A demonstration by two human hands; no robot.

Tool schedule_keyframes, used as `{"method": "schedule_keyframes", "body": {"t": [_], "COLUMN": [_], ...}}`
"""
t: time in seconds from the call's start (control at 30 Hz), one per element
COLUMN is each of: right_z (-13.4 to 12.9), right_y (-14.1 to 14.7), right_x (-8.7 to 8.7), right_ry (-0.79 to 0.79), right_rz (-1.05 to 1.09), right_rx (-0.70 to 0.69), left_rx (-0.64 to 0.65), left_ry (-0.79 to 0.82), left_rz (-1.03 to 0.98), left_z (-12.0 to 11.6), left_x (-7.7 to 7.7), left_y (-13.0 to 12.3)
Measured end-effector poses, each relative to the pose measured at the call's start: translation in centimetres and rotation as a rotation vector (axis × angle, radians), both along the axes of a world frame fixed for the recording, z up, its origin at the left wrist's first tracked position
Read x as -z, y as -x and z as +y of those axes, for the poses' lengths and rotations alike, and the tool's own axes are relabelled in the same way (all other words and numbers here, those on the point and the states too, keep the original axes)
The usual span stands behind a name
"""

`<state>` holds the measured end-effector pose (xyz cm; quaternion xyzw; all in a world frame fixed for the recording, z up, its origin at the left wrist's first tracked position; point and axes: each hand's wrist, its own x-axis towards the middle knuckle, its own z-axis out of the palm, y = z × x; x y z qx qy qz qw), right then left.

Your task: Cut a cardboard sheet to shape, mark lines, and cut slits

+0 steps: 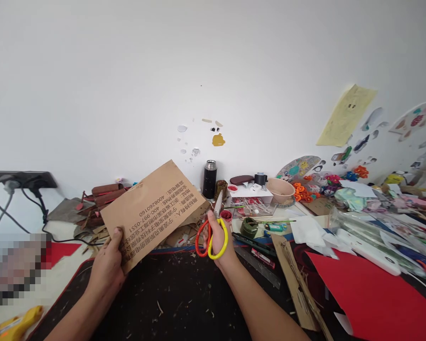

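Observation:
My left hand [110, 259] grips a brown piece of cardboard [152, 213] by its lower left edge, thumb on the printed face. The dark printed lettering appears upside down. In my right hand [218, 239] is a pair of scissors [218, 206] with one red and one yellow handle loop. Its metal blades point up and look nearly together, just right of the cardboard's right corner. Whether the blades touch the cardboard I cannot tell. Both hands are above a dark mat [170, 289] strewn with small scraps.
Behind stand a black thermos [209, 180], a clear box [250, 206] and a pinkish bowl [281, 189]. Cardboard strips [294, 284], a clear ruler [259, 267] and a red sheet [372, 293] lie right. A yellow tool [17, 324] is at lower left; a power strip [24, 180] hangs above.

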<state>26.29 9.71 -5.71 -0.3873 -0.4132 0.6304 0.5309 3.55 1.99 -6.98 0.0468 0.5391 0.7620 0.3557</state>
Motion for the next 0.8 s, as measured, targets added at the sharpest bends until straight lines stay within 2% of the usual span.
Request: {"method": "schedule_keyframes", "body": {"t": [0.37, 0.6, 0.8], "right_z": [-0.3, -0.8, 0.1], "right_y": [0.1, 0.6, 0.0], "right_x": [0.0, 0.4, 0.0], "right_ry": [-0.052, -0.102, -0.081], "right_rz": [-0.081, -0.061, 0.020], "right_rx": [-0.048, -0.108, 0.006], "left_rx": [0.001, 0.065, 0.250], "left_ry": [0.011, 0.000, -0.091], "left_rz": [0.013, 0.006, -0.058], "left_z": [0.0, 0.0, -0.3], "left_x": [-0.1, -0.5, -0.6], "left_y": [-0.7, -1.2, -1.5]}}
